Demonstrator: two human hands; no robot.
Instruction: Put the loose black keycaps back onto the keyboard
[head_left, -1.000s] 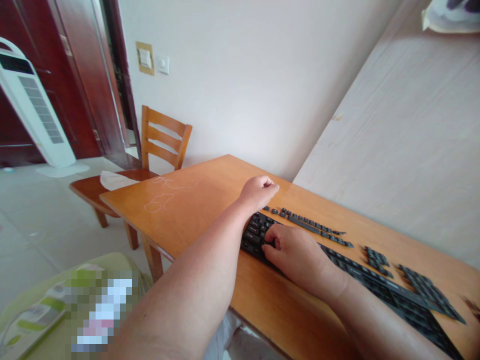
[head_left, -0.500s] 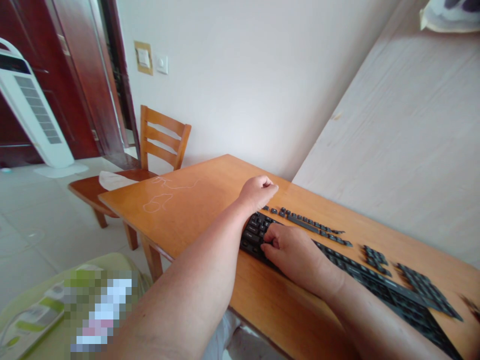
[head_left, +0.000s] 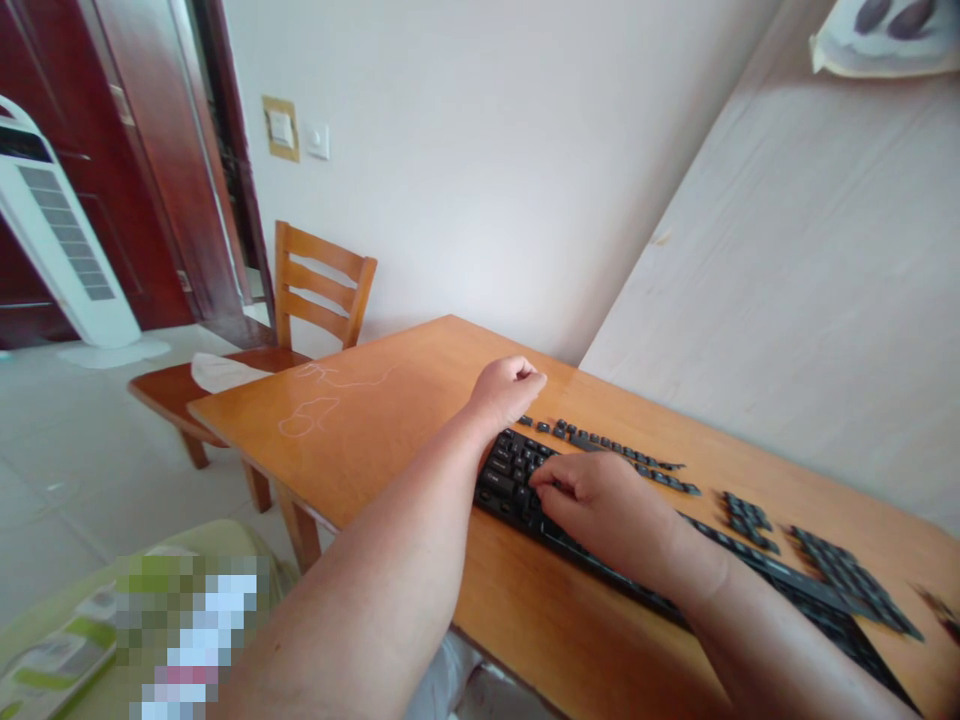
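Note:
A black keyboard (head_left: 499,488) lies along the near edge of the wooden table, keycaps filling its left end. My right hand (head_left: 607,500) rests over that end, thumb and fingers drawn together at the keys; whatever is between them is hidden. Past the keyboard's far left corner, my left hand (head_left: 510,388) is closed with its fingers curled in, and its contents cannot be made out. Loose black keycaps (head_left: 600,440) lie in rows behind the keyboard. More keycaps form a small group (head_left: 746,520) and a larger block (head_left: 855,580) farther right.
The wooden table (head_left: 405,400) meets a white wall, with a pale slanted panel (head_left: 787,300) on the right. A wooden chair (head_left: 322,285) stands beyond the left end. White string (head_left: 307,418) lies on the tabletop. A green-covered seat (head_left: 225,540) is at lower left.
My right hand has shifted slightly right along the keys, uncovering more of the keyboard's left end. My left hand stays closed in about the same place. The view has tilted a little.

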